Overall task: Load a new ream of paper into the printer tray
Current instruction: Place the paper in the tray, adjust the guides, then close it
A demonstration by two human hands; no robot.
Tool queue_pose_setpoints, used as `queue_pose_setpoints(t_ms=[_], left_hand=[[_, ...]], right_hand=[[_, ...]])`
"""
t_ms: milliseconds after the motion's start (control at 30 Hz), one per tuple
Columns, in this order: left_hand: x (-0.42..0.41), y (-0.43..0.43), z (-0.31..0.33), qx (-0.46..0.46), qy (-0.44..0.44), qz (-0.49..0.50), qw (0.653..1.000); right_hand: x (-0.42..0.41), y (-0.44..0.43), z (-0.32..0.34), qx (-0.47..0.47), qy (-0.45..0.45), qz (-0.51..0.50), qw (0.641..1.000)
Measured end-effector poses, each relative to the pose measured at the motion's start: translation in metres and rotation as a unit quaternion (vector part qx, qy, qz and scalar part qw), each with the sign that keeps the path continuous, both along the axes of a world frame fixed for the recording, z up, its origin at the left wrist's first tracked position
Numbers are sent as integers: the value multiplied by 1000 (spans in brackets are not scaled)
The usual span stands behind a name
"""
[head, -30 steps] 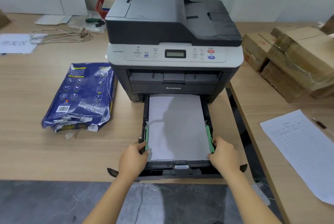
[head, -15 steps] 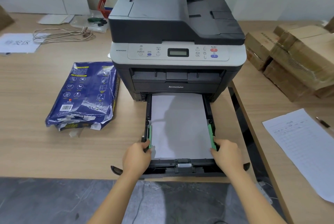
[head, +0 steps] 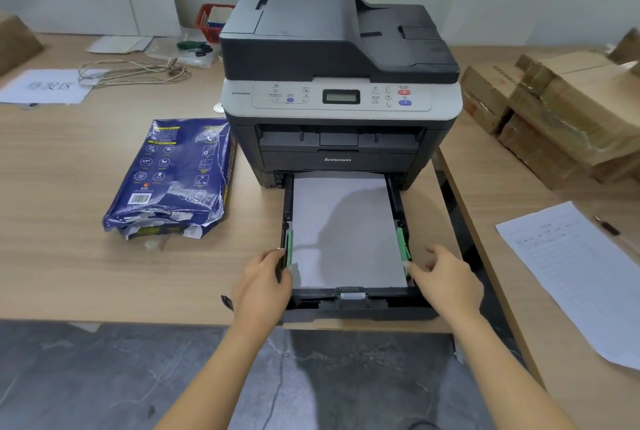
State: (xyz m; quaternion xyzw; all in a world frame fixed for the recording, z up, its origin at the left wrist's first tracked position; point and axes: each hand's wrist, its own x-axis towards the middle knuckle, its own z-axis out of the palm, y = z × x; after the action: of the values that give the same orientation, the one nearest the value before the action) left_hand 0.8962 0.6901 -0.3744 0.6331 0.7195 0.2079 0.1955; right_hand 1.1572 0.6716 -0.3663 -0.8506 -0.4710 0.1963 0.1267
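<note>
A black and grey printer (head: 341,83) stands on the wooden table. Its black paper tray (head: 356,305) is pulled partway out toward me and holds a stack of white paper (head: 343,228). My left hand (head: 265,285) grips the tray's left wall at the green guide (head: 289,246). My right hand (head: 446,279) rests at the right wall, fingertips touching the right green guide (head: 402,244). A torn-open blue ream wrapper (head: 173,180) lies on the table left of the printer.
Stacked cardboard boxes (head: 568,110) sit at the right. A printed sheet (head: 581,273) lies on the adjoining table at right. At the back left are a coiled cord (head: 135,71), a paper sheet (head: 45,86) and a red basket (head: 211,20).
The tray with paper has slid a little farther into the printer, both hands moving with it. My right fingers have loosened at the right guide.
</note>
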Motion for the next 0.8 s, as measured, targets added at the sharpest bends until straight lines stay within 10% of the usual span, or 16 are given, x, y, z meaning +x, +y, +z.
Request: queue_pose_setpoints(t_ms=[200, 500, 800], left_hand=[[-26, -35, 2, 83, -15, -76, 994], [-58, -81, 2, -38, -119, 57, 991], [-44, -72, -19, -55, -156, 125, 978]], right_hand=[[-3, -51, 4, 104, -65, -17, 992], [-37, -100, 4, 168, 252, -111, 947], [-46, -82, -23, 173, 233, -139, 947]])
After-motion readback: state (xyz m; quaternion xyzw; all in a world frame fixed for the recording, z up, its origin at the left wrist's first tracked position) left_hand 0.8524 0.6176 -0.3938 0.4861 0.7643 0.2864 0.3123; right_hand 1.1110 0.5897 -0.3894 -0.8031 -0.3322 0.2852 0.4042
